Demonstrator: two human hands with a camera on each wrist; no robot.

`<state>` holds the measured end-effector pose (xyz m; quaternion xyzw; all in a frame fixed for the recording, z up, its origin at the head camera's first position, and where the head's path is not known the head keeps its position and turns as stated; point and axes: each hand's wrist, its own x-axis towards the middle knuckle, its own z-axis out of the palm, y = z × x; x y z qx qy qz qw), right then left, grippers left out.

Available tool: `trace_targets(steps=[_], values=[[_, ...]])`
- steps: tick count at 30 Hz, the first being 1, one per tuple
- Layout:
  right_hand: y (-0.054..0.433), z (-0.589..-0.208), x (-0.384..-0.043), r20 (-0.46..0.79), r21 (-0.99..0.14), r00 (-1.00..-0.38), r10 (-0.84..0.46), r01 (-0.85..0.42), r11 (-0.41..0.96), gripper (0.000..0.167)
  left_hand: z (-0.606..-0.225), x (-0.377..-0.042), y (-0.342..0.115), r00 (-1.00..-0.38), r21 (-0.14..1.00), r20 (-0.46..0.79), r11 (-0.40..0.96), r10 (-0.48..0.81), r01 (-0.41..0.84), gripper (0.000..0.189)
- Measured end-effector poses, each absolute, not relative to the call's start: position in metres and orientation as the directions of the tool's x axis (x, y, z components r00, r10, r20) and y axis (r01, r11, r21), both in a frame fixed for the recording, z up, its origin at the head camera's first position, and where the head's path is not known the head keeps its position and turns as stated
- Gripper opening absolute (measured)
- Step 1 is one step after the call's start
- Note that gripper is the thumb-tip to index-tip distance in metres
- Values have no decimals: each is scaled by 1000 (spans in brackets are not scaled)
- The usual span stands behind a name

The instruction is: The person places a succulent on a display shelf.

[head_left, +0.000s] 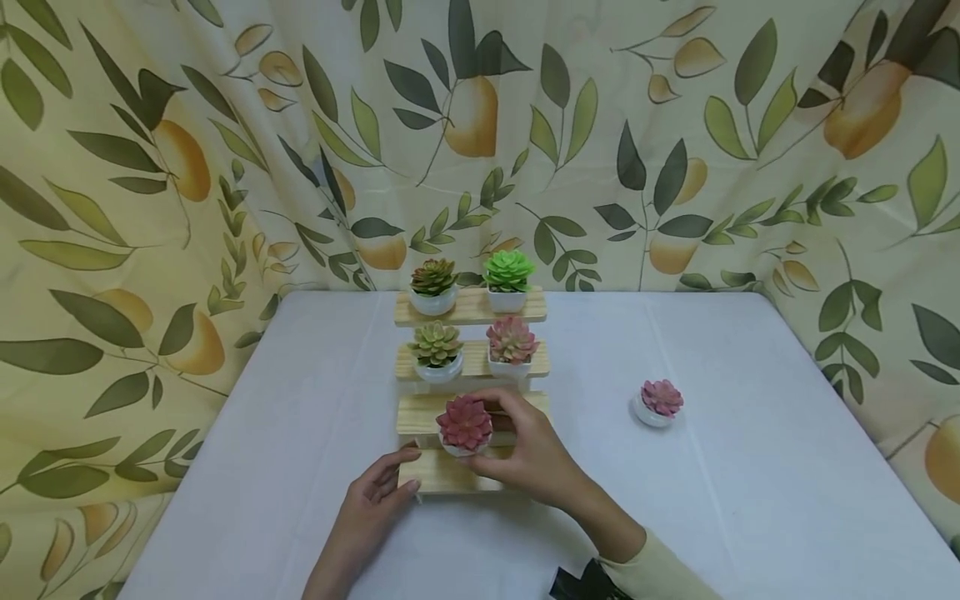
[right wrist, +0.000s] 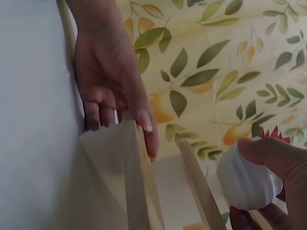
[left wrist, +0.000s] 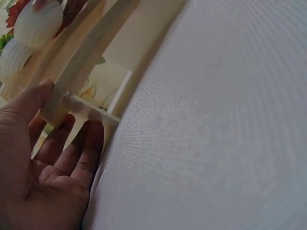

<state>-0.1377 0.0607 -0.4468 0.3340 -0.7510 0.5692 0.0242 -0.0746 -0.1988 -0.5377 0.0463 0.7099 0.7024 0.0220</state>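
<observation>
My right hand (head_left: 536, 454) pinches a small potted artificial succulent (head_left: 465, 423) by its white pot, thumb and fingers on opposite sides. Its rosette is dark pink, and in the head view it overlaps the third step of a tiered wooden stand (head_left: 442, 472). In the right wrist view the ribbed white pot (right wrist: 247, 179) appears beside the slats. My left hand (head_left: 371, 504) grips the stand's front left corner. The left wrist view has the thumb (left wrist: 36, 98) on the lowest slat and the other fingers behind it, by the clear side support.
On the top step stand a reddish-green succulent (head_left: 432, 277) and a bright green one (head_left: 509, 271). The second step bears a pale green succulent (head_left: 437, 344) and a pink one (head_left: 512, 340). Another pink succulent (head_left: 662, 398) sits on the white-covered table (head_left: 750, 500) at right.
</observation>
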Motion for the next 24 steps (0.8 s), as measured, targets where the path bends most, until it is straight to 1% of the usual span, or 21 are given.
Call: trace_targets(steps=[5, 15, 24], values=[[46, -443, -139, 427, -819, -778, -462, -549, 169, 71, -536, -75, -199, -997, 1000, 13, 17, 80, 14, 37], [30, -439, -140, 408, -818, -821, -399, -523, 239, 71, -537, -76, -199, -997, 999, 33, 36, 73, 35, 36], [25, -442, -142, 406, -804, -824, -395, -527, 276, 69, -537, -77, -199, -998, 999, 11, 48, 56, 13, 36]])
